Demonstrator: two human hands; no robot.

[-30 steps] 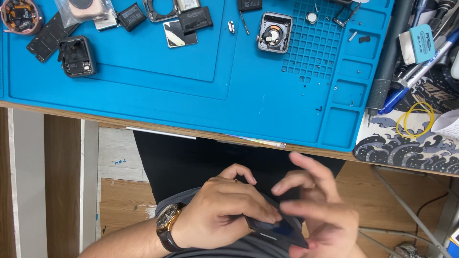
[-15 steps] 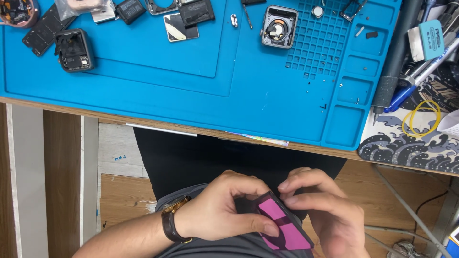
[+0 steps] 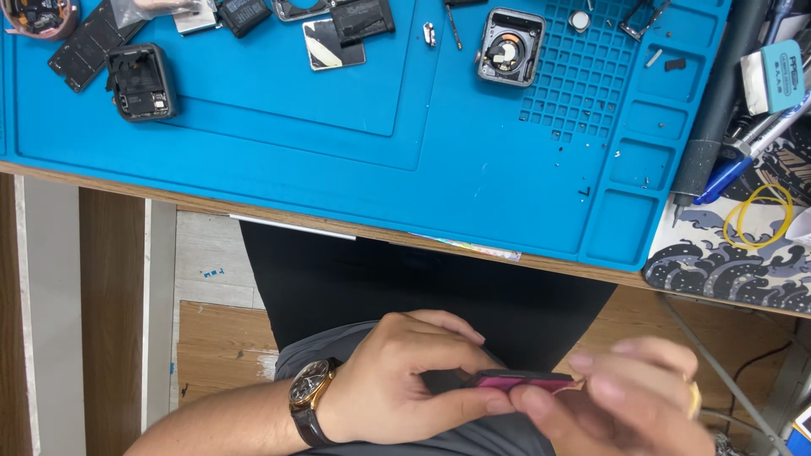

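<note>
Covering most of the bench (image 3: 355, 228) far above both hands, a blue mat (image 3: 338, 160) carries the loose parts, its right end moulded into a grid and small trays. Below the bench edge, just above the hands, lie the person's black shirt (image 3: 405, 279) and grey trousers (image 3: 312, 355).

Left hand (image 3: 397, 380) sits low in view over the lap, a brown-strapped wristwatch (image 3: 308, 397) on its wrist. Its thumb and fingers pinch the left end of a thin pink piece (image 3: 524, 382), held edge-on and roughly level. Right hand (image 3: 634, 397) is blurred, just right of the left one; its fingertips close on the right end of the same pink piece, so both hands grasp it between them. What the piece is cannot be told from its edge.

Well above the right hand, at the mat's top, rests an open square watch case (image 3: 509, 46) showing its round inner part. Far above the left hand stands a dark square case (image 3: 142, 82), with a small shiny panel (image 3: 334, 44) to its right. Off the mat, up and right of the right hand, lie a yellow band (image 3: 759, 217) on a wave-patterned pad (image 3: 726, 262) and several pens (image 3: 743, 152).
</note>
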